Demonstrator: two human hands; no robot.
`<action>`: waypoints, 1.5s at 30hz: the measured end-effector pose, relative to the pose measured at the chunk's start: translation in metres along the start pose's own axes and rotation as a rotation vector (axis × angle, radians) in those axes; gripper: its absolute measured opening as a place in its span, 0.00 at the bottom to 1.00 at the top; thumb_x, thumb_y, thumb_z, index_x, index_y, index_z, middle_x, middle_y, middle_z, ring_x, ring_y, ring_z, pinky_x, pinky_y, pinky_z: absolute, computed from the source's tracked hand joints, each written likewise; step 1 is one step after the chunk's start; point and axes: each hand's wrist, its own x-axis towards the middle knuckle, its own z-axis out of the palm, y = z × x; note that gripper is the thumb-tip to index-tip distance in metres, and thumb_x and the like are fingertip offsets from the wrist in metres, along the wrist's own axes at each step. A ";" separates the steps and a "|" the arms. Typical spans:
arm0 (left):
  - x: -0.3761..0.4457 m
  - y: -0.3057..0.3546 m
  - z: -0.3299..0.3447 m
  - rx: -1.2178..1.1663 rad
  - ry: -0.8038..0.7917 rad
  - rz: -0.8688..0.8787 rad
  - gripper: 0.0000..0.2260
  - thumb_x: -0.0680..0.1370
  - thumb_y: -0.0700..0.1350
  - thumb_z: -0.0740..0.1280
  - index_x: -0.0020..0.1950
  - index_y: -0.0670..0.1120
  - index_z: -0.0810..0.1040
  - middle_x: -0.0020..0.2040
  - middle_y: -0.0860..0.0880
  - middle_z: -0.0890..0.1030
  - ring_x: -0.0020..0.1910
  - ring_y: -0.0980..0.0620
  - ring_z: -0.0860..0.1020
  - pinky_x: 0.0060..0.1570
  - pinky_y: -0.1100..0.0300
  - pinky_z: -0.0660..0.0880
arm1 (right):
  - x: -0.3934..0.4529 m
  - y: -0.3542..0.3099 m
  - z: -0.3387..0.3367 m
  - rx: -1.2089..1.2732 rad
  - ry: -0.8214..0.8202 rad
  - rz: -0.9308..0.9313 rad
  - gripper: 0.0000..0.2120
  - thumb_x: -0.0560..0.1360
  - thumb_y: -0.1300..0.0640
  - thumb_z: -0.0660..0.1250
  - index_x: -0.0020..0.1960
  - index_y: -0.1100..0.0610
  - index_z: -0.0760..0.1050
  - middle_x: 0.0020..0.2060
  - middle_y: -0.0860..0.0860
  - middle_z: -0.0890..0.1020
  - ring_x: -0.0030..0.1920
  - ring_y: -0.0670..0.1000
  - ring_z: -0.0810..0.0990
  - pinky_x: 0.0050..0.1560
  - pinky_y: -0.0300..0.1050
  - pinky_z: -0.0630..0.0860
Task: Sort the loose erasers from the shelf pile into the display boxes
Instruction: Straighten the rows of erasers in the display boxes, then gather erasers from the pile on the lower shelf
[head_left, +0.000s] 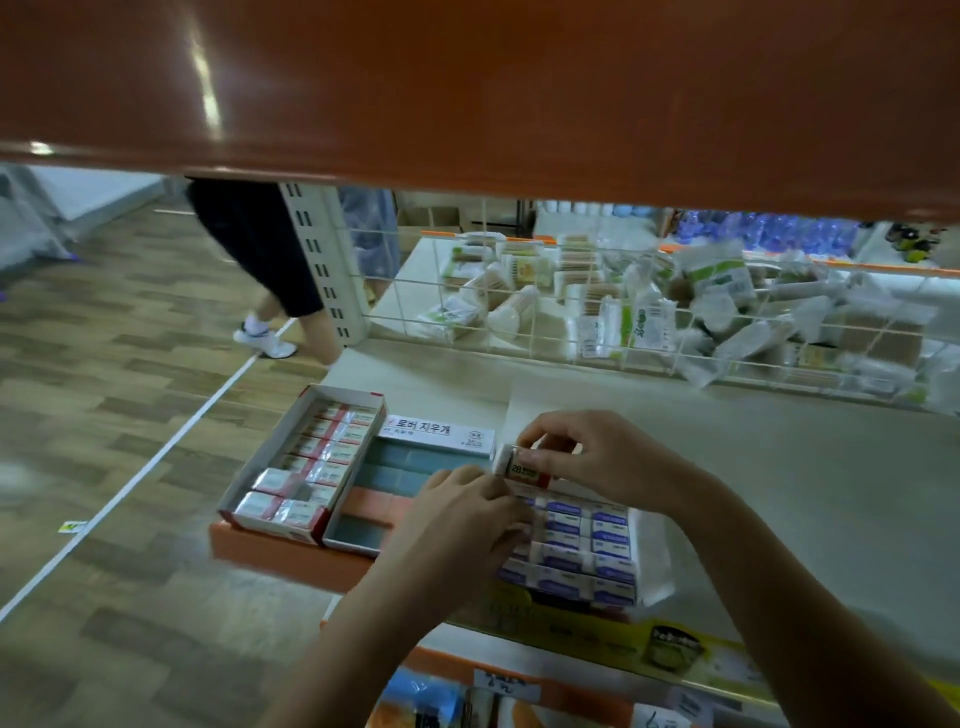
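Your right hand is pinching an eraser at the blue-label box's twelve o'clock edge, lining it up; your left hand is curling round erasers inside, steadying rows.

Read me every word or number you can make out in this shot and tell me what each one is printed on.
"로버 지우개": raised flap of the middle display box, the one with blue and pink erasers.
"28": label of the eraser pinched in the right hand.
Too blurred to read: the blue-labelled erasers under the left hand, the red-labelled erasers in the left box, the handwritten shelf tags, the wire-basket packets.
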 end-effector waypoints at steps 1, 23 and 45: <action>-0.010 -0.006 -0.008 0.013 0.037 -0.009 0.13 0.77 0.52 0.63 0.60 0.55 0.76 0.58 0.56 0.77 0.58 0.54 0.72 0.56 0.59 0.67 | 0.009 -0.006 0.002 0.002 -0.004 -0.020 0.05 0.75 0.49 0.66 0.50 0.46 0.78 0.38 0.39 0.81 0.40 0.37 0.79 0.40 0.28 0.71; -0.124 -0.120 -0.038 0.137 0.196 -0.408 0.12 0.61 0.44 0.80 0.41 0.52 0.82 0.41 0.53 0.83 0.41 0.49 0.81 0.36 0.54 0.77 | 0.158 -0.090 0.118 -0.330 -0.304 -0.153 0.11 0.76 0.51 0.65 0.55 0.55 0.79 0.51 0.50 0.80 0.46 0.45 0.74 0.46 0.38 0.70; -0.024 -0.110 -0.058 0.229 0.158 -0.383 0.13 0.78 0.59 0.57 0.58 0.58 0.74 0.57 0.57 0.78 0.57 0.53 0.74 0.53 0.57 0.67 | 0.122 -0.066 0.077 -0.561 -0.009 -0.244 0.16 0.75 0.54 0.65 0.62 0.54 0.74 0.58 0.52 0.75 0.59 0.52 0.71 0.56 0.48 0.70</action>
